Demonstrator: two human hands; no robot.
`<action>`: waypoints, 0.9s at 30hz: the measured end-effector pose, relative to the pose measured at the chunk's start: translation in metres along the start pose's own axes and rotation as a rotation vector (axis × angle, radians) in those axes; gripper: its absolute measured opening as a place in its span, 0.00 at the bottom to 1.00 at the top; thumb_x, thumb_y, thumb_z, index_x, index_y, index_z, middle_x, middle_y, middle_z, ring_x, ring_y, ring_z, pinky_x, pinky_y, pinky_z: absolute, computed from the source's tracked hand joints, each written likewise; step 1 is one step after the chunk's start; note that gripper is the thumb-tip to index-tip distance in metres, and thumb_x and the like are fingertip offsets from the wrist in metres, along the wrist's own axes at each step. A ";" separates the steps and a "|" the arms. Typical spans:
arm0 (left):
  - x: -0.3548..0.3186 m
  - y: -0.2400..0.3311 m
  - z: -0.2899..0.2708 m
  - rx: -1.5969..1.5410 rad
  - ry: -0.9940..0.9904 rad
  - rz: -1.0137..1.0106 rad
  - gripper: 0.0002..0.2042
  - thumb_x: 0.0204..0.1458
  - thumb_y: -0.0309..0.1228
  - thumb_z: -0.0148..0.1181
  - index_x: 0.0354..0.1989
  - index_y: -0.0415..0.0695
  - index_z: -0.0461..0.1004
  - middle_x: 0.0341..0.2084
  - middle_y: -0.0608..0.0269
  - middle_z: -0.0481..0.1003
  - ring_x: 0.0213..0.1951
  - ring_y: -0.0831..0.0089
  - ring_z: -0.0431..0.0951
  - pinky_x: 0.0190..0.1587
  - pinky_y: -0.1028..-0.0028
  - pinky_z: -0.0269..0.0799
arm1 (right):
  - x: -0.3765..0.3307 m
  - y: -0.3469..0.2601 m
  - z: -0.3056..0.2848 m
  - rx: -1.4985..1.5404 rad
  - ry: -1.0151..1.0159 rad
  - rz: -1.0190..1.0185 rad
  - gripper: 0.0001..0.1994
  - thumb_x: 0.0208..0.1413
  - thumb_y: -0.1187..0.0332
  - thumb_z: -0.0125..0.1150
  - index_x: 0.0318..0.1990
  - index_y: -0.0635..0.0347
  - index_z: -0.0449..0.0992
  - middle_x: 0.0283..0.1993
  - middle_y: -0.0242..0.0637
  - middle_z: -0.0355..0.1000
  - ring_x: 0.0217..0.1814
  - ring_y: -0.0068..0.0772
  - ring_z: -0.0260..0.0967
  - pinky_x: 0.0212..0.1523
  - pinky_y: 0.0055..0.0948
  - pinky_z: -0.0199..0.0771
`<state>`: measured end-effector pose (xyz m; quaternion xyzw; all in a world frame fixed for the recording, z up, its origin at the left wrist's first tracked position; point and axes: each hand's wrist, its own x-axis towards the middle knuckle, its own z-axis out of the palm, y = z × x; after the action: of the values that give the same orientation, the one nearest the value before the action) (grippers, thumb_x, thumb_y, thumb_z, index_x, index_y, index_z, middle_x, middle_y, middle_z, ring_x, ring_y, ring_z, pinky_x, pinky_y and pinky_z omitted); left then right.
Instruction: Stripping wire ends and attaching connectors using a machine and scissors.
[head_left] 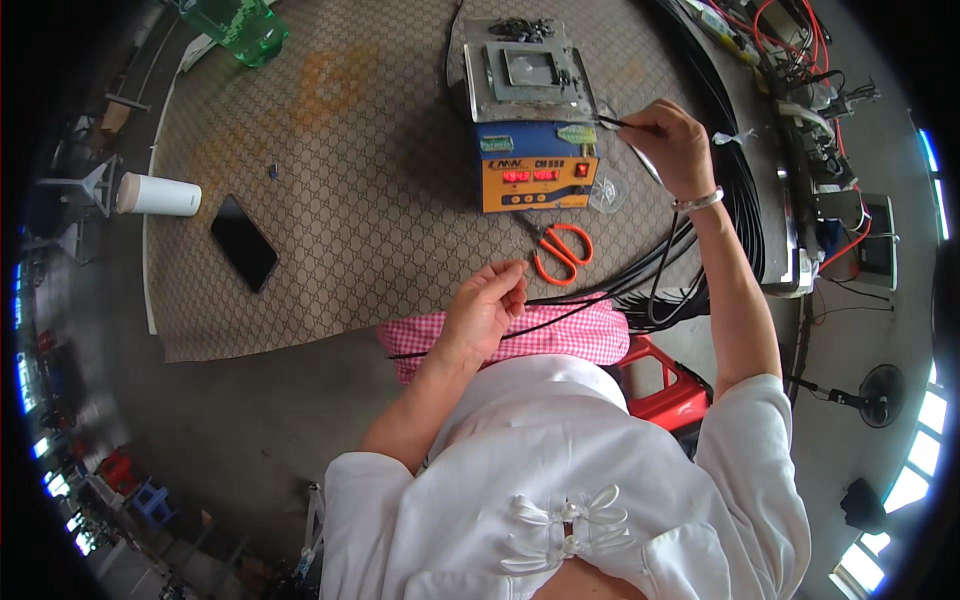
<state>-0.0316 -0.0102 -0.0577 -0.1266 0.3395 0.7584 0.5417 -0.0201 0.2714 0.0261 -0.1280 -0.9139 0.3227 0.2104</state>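
Observation:
My right hand (680, 145) is raised at the right of a solder pot (540, 180). It pinches a thin black cable (608, 121), whose end reaches toward the pot's top edge. The pot has an orange front with a lit red display and blue sides; a metal tray (480, 85) with a square basin and dark residue sits on top. My left hand (485, 312) is held near the table's front edge, its fingers curled closed. Whatever they may hold is hidden. Another stretch of black cable passes behind that hand. Orange-handled scissors (563, 255) lie between my hands, beside the pot.
A thick coil of black cables (735, 200) runs down the table's right side. A small clear dish (607, 192) stands beside the pot. Further left lie a phone (244, 243), a white cup (160, 195) and a green bottle (240, 28). A red stool (668, 390) is below.

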 end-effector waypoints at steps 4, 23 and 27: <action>0.001 0.001 -0.005 -0.021 -0.006 0.009 0.05 0.53 0.28 0.51 0.35 0.42 0.70 0.22 0.71 0.70 0.24 0.83 0.68 0.29 0.83 0.65 | 0.031 -0.010 0.013 -0.010 0.010 -0.076 0.04 0.39 0.75 0.62 0.26 0.62 0.76 0.24 0.31 0.68 0.25 0.24 0.67 0.26 0.21 0.67; 0.006 0.006 -0.015 -0.033 0.016 -0.003 0.05 0.53 0.29 0.51 0.35 0.43 0.69 0.22 0.72 0.69 0.24 0.84 0.67 0.29 0.83 0.63 | 0.083 -0.013 0.049 -0.414 -0.132 -0.194 0.04 0.43 0.71 0.55 0.25 0.59 0.74 0.29 0.33 0.69 0.31 0.39 0.69 0.33 0.34 0.68; 0.006 0.006 -0.017 -0.045 0.024 -0.004 0.05 0.52 0.29 0.52 0.35 0.43 0.70 0.21 0.72 0.69 0.23 0.84 0.66 0.28 0.83 0.63 | 0.086 -0.009 0.051 -0.403 -0.142 -0.200 0.04 0.43 0.71 0.55 0.25 0.59 0.74 0.29 0.33 0.69 0.31 0.39 0.68 0.33 0.34 0.68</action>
<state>-0.0425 -0.0174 -0.0713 -0.1487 0.3288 0.7631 0.5362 -0.1206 0.2692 0.0215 -0.0535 -0.9805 0.1196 0.1468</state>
